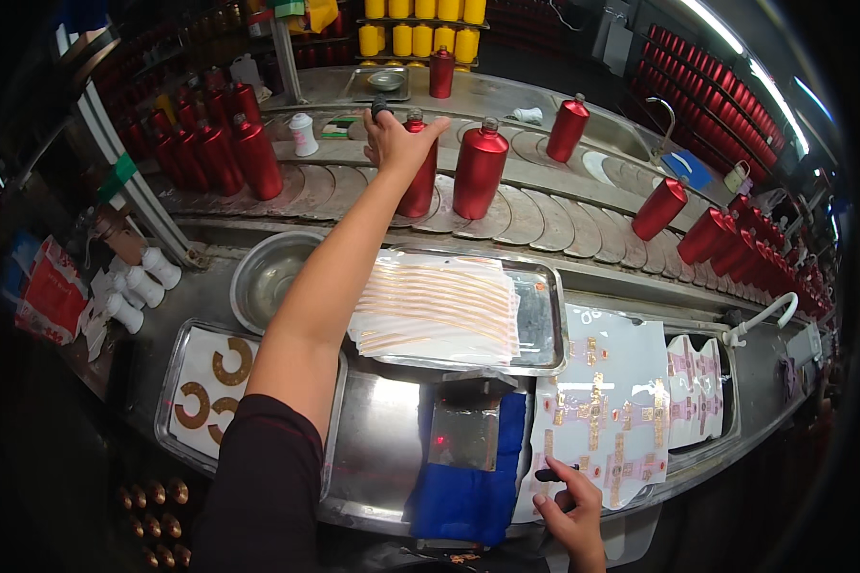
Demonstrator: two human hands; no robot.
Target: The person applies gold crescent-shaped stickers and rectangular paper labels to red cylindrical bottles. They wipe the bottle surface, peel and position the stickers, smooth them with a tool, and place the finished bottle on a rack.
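Observation:
My left hand (398, 143) is stretched far forward over the conveyor, its thumb and fingers apart. One of its fingertips wears a black cover. The hand is around or just above the neck of a red bottle (418, 186) and partly hides it; whether they touch I cannot tell. Right beside it stands another red bottle (483, 172). My right hand (573, 511) is at the near edge of a white transfer sheet (602, 406) with gold and pink prints. Its thumb and fingers are apart, one with a black tip, and nothing shows between them.
Curved plates form the conveyor (339, 191), with red bottles at both ends. Nearer are a steel bowl (272, 277), a tray (543, 315) under gold-striped strips, a tray (177, 382) with gold rings, a blue cloth (468, 506) and a white tap (769, 315).

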